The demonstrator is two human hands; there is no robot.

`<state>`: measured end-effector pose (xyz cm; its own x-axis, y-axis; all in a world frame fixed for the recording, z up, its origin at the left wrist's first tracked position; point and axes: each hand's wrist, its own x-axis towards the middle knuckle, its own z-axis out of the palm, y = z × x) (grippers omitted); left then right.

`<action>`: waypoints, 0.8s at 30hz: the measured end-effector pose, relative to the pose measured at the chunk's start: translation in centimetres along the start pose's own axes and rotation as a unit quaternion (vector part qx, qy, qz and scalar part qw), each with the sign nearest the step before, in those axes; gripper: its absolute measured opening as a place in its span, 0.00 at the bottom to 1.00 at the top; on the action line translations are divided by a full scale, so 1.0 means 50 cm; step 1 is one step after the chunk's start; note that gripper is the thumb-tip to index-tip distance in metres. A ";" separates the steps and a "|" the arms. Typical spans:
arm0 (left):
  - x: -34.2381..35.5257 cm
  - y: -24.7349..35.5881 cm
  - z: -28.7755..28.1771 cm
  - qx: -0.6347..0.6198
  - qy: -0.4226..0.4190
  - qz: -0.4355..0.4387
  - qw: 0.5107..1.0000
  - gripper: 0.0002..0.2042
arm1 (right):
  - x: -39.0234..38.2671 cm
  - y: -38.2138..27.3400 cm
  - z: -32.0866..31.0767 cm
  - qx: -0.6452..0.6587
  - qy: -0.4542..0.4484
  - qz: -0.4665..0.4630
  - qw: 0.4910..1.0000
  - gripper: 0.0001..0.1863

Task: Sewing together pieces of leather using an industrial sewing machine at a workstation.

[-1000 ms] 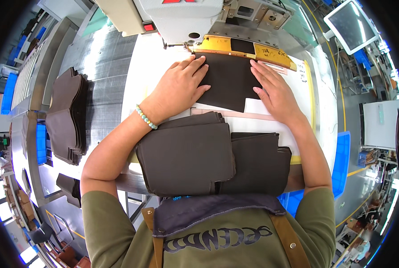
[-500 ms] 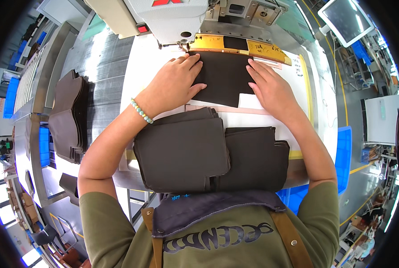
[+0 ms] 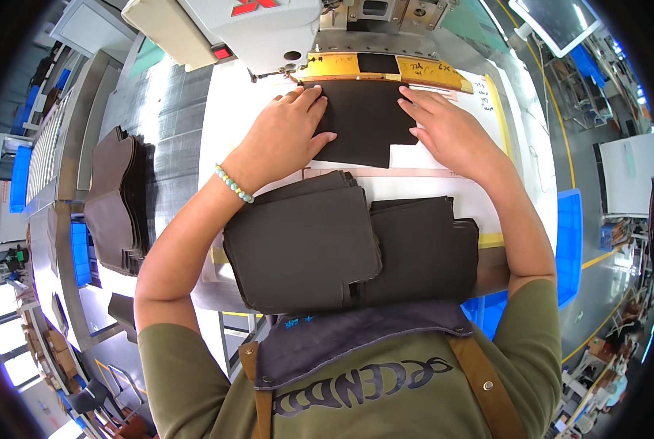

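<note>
A dark cut fabric panel (image 3: 363, 124) lies flat on the white work surface, its far edge at a yellow clamp bar (image 3: 433, 73) of the sewing machine (image 3: 268, 33). My left hand (image 3: 284, 132) rests with outstretched fingers on the panel's left edge, fingertips close to the machine's needle area. On its right edge the fingertips of my right hand (image 3: 451, 132) press down, fingers extended. Neither hand grips the panel. Nearer to me are two stacks of similar dark pieces, a left stack (image 3: 298, 249) partly overlapping a right stack (image 3: 426, 256).
Another pile of dark pieces (image 3: 115, 201) stands on the metal table at the left. A blue bin (image 3: 570, 241) is beyond my right elbow. A screen (image 3: 557, 22) is mounted at the far right, and a white board (image 3: 627, 175) stands further right.
The whole view has shifted slightly as my head moved. My right fingers have slid a little farther along the panel's right edge, toward the clamp bar; my left hand stays put.
</note>
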<state>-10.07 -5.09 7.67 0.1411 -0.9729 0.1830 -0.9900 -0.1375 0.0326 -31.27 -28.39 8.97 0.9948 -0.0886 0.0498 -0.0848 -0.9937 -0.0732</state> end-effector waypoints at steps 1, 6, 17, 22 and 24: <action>0.000 -0.001 0.000 0.000 0.001 0.001 1.000 0.27 | 0.001 0.000 -0.002 -0.001 0.001 0.001 1.000 0.25; -0.004 0.000 0.000 0.007 0.019 0.002 1.000 0.26 | 0.004 -0.003 -0.022 -0.003 -0.042 0.004 0.999 0.26; 0.017 0.032 -0.037 0.059 -0.019 0.014 0.998 0.25 | 0.009 0.014 -0.046 -0.010 -0.018 -0.051 0.998 0.25; 0.035 0.063 -0.045 0.064 -0.004 0.053 0.997 0.25 | 0.009 0.016 -0.061 -0.001 -0.010 -0.064 0.998 0.25; 0.046 0.079 -0.054 0.043 -0.013 0.053 0.998 0.25 | 0.009 0.020 -0.059 -0.008 0.008 -0.080 0.997 0.24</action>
<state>-13.62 -7.39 10.88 0.0371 -0.9873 0.1548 -0.9964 -0.0484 -0.0702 -31.06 -29.64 11.86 0.9947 0.0712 0.0745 0.0749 -0.9961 -0.0476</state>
